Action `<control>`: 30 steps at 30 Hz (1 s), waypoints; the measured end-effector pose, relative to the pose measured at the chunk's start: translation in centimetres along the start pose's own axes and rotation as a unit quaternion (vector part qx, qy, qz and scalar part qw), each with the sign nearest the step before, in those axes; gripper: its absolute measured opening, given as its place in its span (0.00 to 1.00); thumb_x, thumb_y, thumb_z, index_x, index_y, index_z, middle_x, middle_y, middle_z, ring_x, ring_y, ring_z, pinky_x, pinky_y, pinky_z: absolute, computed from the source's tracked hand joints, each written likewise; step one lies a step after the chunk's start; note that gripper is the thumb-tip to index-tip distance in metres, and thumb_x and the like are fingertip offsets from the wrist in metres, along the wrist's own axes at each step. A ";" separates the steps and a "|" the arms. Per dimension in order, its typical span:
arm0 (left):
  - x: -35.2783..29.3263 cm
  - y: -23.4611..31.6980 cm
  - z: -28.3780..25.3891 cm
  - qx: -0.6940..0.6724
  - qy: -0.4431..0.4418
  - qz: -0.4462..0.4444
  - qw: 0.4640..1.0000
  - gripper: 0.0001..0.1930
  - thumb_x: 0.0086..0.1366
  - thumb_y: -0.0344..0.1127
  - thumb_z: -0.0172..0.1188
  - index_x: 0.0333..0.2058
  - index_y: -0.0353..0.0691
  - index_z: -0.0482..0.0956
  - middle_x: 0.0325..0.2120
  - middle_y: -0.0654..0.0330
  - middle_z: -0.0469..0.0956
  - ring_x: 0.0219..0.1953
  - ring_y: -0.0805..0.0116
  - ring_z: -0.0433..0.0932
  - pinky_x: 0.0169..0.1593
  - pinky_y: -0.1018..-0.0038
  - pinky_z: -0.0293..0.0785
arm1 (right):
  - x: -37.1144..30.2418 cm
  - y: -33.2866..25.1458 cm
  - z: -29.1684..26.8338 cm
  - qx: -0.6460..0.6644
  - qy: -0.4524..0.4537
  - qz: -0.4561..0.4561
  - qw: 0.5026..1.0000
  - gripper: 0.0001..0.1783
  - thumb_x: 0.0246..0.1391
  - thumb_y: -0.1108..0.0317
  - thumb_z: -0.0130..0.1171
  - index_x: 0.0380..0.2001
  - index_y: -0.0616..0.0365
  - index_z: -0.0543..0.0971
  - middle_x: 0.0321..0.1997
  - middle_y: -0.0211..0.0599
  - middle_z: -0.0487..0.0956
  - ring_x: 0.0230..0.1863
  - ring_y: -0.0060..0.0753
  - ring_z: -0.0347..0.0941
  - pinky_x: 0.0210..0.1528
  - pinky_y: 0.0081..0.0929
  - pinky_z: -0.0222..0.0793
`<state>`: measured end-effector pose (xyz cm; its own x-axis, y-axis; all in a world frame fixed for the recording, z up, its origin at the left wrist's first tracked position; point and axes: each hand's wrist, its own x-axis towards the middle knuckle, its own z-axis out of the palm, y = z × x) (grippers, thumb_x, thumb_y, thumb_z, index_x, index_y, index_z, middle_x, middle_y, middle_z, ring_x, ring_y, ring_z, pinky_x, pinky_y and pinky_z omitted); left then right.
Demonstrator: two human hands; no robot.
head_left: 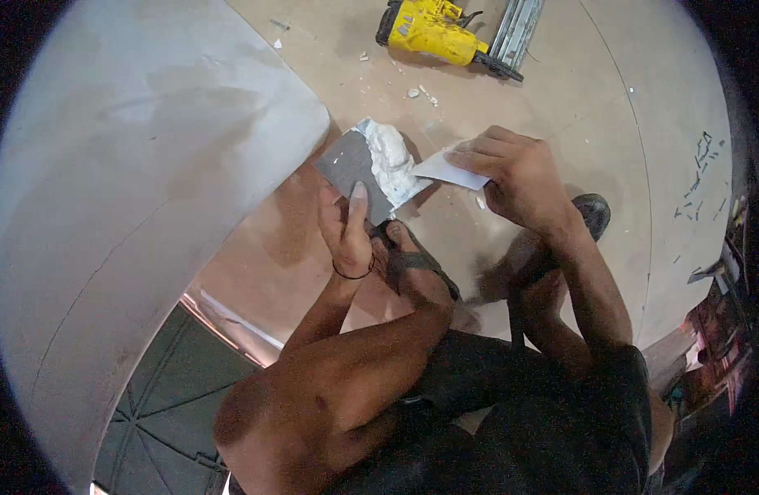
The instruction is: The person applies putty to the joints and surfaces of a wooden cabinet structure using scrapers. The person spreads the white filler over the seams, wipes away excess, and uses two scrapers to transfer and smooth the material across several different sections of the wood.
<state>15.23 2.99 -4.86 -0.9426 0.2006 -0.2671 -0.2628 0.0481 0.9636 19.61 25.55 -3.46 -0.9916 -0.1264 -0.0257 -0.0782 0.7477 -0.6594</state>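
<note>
My left hand (346, 231) grips a flat grey metal blade (352, 167), thumb pressed along its face. A thick lump of white putty (390, 155) sits on the blade's right edge. My right hand (511, 177) holds a smaller white scraper (449, 171) whose tip points left at the putty. Both hands are in front of a large pale curved panel (140, 165) on the left. My knees and sandalled feet are below the hands.
A yellow nail gun (433, 31) with a metal magazine lies on the plywood floor (577, 107) at the top. Small white crumbs are scattered near it. A dark ribbed surface (160, 404) shows at the lower left.
</note>
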 end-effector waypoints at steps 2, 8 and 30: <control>0.2 0.0 0.1 -0.013 -0.004 0.003 1.000 0.16 0.58 0.25 0.44 0.45 0.29 0.59 0.41 0.55 0.66 0.42 0.70 0.65 0.47 0.76 0.59 | -0.1 -0.4 0.3 0.004 0.007 -0.020 1.000 0.18 0.28 0.72 0.55 0.30 0.47 0.75 0.29 0.22 0.72 0.32 0.27 0.67 0.31 0.25 0.68; 0.6 0.5 -0.2 0.002 -0.027 -0.001 1.000 0.16 0.58 0.25 0.45 0.46 0.29 0.60 0.40 0.55 0.67 0.42 0.71 0.66 0.47 0.76 0.59 | 0.1 -1.4 0.6 -0.045 -0.013 -0.021 0.999 0.17 0.30 0.69 0.55 0.32 0.47 0.74 0.30 0.22 0.71 0.34 0.26 0.65 0.32 0.25 0.68; -3.8 -1.5 -4.2 0.077 -0.005 -0.054 0.996 0.19 0.58 0.24 0.46 0.48 0.29 0.57 0.42 0.55 0.67 0.43 0.73 0.65 0.48 0.77 0.59 | 10.1 -4.0 3.2 0.331 0.155 0.108 0.925 0.15 0.38 0.79 0.48 0.34 0.61 0.74 0.31 0.48 0.74 0.32 0.45 0.71 0.35 0.29 0.66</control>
<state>18.29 -1.93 -5.31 -0.9080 0.1957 -0.3703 -0.3275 0.2195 0.9190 10.26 19.25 -3.49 -0.9663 0.2500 -0.0618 0.1038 0.1585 -0.9819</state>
